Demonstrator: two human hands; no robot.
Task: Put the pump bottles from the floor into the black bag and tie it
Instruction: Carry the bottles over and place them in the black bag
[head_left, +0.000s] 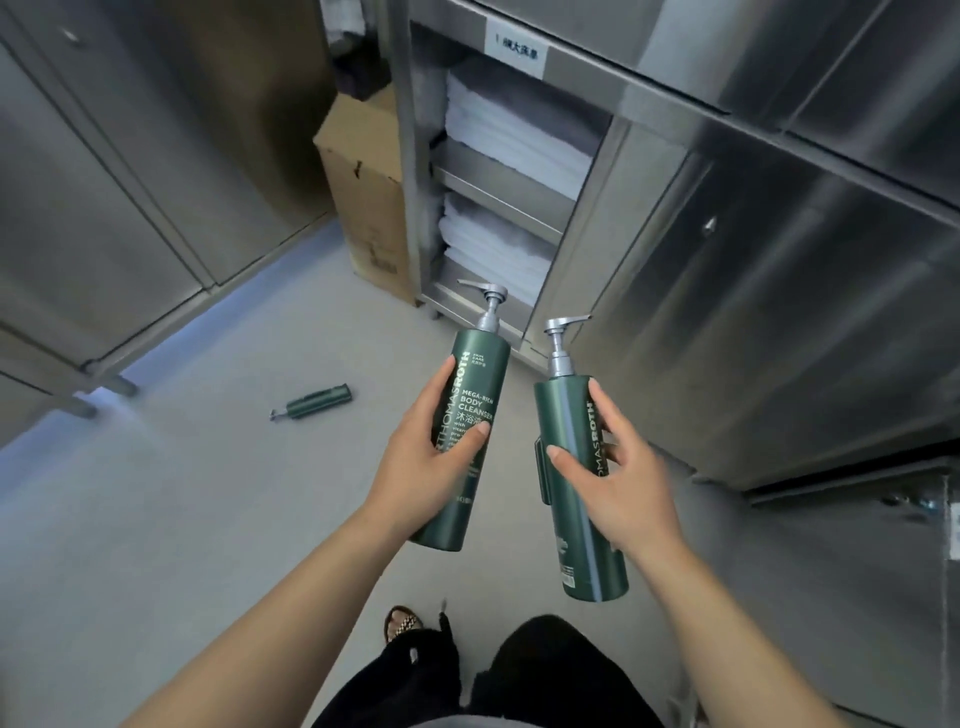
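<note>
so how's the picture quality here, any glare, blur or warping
Head view: wide-angle warping bends the steel cabinet doors; soft glare streaks them, and a bluish sheen lies on the floor. The bottle in the left hand reads sharply; the bottle lying on the floor is small and soft.

Light: even, soft indoor | glare: streaks on steel cabinet doors (779, 291) at my right, bluish sheen on floor (156, 493) left | edges: wide-angle bending | blur: softness upper frame
</note>
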